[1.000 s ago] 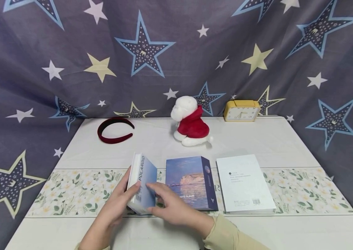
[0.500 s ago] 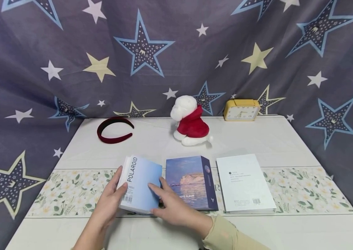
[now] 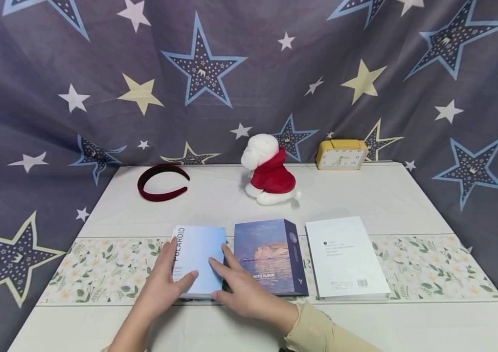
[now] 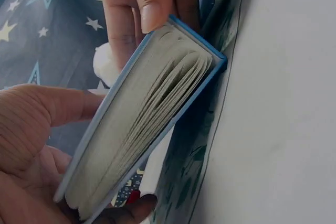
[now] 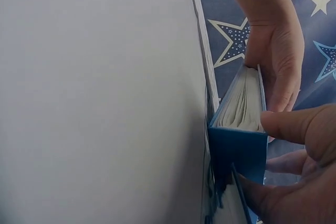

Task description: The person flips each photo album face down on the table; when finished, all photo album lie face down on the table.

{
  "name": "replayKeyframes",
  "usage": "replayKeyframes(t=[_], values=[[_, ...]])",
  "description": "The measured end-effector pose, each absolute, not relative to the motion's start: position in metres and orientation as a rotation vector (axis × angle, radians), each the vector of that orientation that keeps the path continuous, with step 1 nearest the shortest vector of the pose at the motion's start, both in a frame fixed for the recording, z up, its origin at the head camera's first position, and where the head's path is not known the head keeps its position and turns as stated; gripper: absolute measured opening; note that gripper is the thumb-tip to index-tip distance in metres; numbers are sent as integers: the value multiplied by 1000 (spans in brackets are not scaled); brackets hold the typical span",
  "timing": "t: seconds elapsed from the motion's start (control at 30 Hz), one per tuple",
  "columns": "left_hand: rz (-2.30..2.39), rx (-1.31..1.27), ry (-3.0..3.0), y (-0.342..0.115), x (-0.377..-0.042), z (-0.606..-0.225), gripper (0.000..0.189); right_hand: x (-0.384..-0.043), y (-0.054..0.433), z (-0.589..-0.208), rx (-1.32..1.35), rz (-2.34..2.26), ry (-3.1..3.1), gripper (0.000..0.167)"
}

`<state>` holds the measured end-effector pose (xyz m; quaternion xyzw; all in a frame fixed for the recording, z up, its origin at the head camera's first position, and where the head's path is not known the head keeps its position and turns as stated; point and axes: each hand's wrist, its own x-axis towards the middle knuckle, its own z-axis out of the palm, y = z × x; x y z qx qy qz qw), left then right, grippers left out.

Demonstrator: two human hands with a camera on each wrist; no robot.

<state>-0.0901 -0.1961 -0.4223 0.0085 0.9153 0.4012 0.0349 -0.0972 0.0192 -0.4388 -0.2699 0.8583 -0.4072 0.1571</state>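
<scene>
A light-blue POLAROID photo album [image 3: 202, 244] lies cover up at the left of a row. My left hand [image 3: 161, 281] grips its left side, thumb over the cover and fingers reaching beneath, as the left wrist view shows. That side is raised a little, while the album's blue right edge [image 5: 239, 148] sits low at the cloth. My right hand [image 3: 246, 288] touches the right part of the cover with fairly straight, spread fingers, its thumb at the near corner. The album's page ends [image 4: 139, 114] face me. Just right of it stands a painted-cover photo album [image 3: 260, 254].
A white book [image 3: 346, 259] lies at the row's right end. Behind are a dark red headband [image 3: 161, 183], a white plush toy [image 3: 271, 171] in a red hoodie and a yellow clock [image 3: 341, 155]. A star-patterned curtain [image 3: 231, 58] backs the table [image 3: 341, 327].
The POLAROID album has gone from nearly upright on its edge to almost flat, its cover facing up. My left hand has moved with it; my right hand has stayed against the cover.
</scene>
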Motion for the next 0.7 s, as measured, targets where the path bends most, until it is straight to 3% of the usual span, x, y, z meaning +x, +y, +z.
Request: replayKeyframes(t=[0.7], values=[[1065, 35, 2869, -190, -93, -429, 86, -100, 21, -441, -859, -1176, 2446, 63]])
